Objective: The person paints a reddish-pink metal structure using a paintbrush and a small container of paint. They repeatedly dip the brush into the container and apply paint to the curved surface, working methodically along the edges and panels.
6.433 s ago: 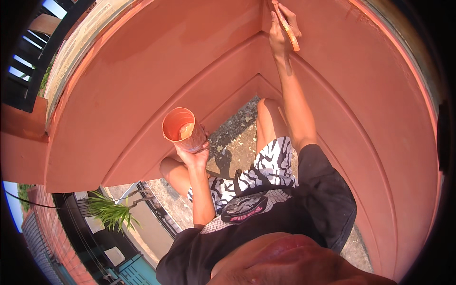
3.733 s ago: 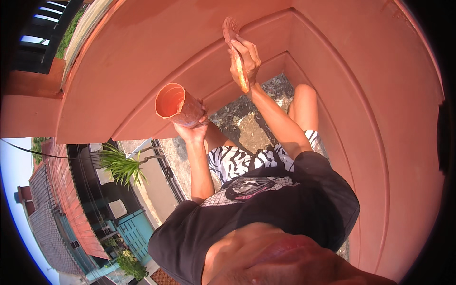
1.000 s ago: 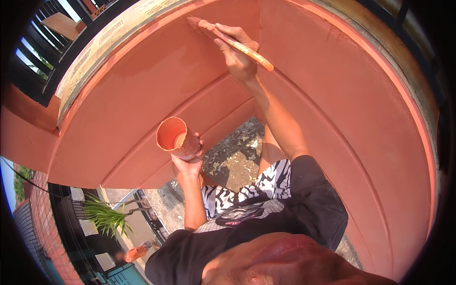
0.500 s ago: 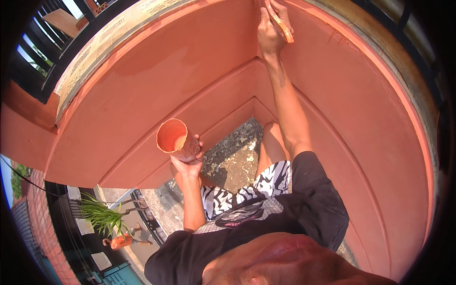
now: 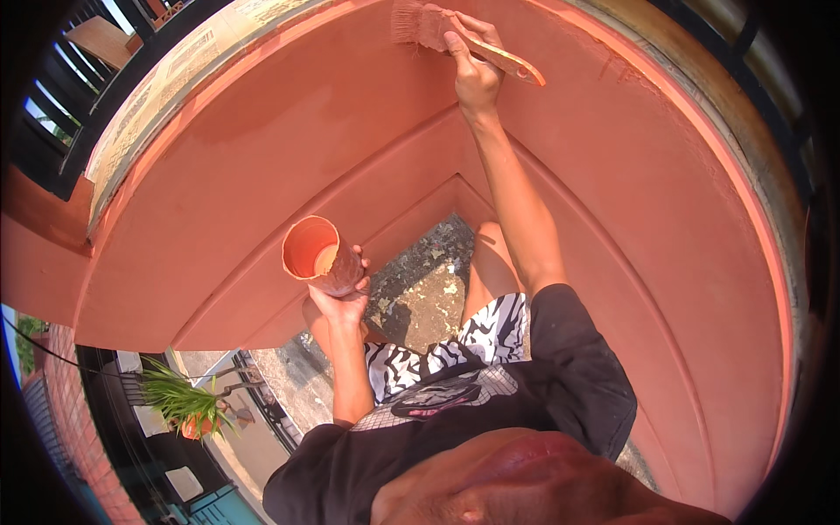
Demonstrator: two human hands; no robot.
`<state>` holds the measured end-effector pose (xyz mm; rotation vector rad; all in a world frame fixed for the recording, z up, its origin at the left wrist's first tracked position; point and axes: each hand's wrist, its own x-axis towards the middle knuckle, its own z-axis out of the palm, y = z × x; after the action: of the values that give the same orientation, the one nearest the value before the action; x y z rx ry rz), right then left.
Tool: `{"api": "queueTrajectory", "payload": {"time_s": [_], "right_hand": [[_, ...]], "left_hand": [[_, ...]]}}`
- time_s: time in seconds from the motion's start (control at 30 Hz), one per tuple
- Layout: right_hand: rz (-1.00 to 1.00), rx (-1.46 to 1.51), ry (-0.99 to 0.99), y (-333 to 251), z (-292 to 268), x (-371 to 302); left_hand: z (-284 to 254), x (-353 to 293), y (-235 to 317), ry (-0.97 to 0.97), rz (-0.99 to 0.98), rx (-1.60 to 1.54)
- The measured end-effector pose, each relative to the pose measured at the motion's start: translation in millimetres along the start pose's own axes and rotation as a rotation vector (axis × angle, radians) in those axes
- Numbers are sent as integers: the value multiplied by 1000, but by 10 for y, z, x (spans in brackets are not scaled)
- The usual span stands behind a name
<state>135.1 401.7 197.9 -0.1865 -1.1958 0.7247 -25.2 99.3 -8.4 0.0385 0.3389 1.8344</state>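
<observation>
1. Here, the paintbrush [image 5: 455, 35] sits far up the terracotta wall [image 5: 262, 166], bristles pressed flat to the left against the painted surface just below the pale masked edge [image 5: 149, 114].
2. The right hand [image 5: 472, 74] has its grip closed around the wooden handle close behind the bristle head, the handle's free end poking out to the right past the knuckles.
3. The brush looks light and stiff in the handle, soft and springy at the bristles; wet paint would likely make the handle slick, so a hold close to the head seems the steadier place.
4. Nearer and to the left, the left hand [image 5: 346, 293] has its grip wrapped around the lower body of the paint cup [image 5: 317, 254], mouth tilted towards the wall, paint visible inside.
5. The cup appears thin-walled and light, probably easy to squeeze or spill if tipped further.
6. Beyond them, a speckled stone floor [image 5: 420, 289] lies in the corner, and a potted plant [image 5: 188, 407] stands near left, below.
</observation>
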Motion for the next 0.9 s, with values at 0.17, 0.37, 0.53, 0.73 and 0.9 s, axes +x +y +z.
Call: {"api": "queueTrajectory", "payload": {"time_s": [0.17,0.37,0.53,0.73,0.9], "right_hand": [[-317,-384,203,36,-203,292],[-308,-715,206,214,-197,67],[-235,-833,140,489,-362,-668],[-44,-838,112,439,-574,-1101],[-194,-667,137,285,-480,-468]], "left_hand": [[-52,-11,-8,30,-29,-55],[-87,-19,10,-10,-17,-47],[-127,-37,33,-84,-20,-100],[-127,-101,94,-47,0,-85],[-131,-149,81,-49,27,-54]]}}
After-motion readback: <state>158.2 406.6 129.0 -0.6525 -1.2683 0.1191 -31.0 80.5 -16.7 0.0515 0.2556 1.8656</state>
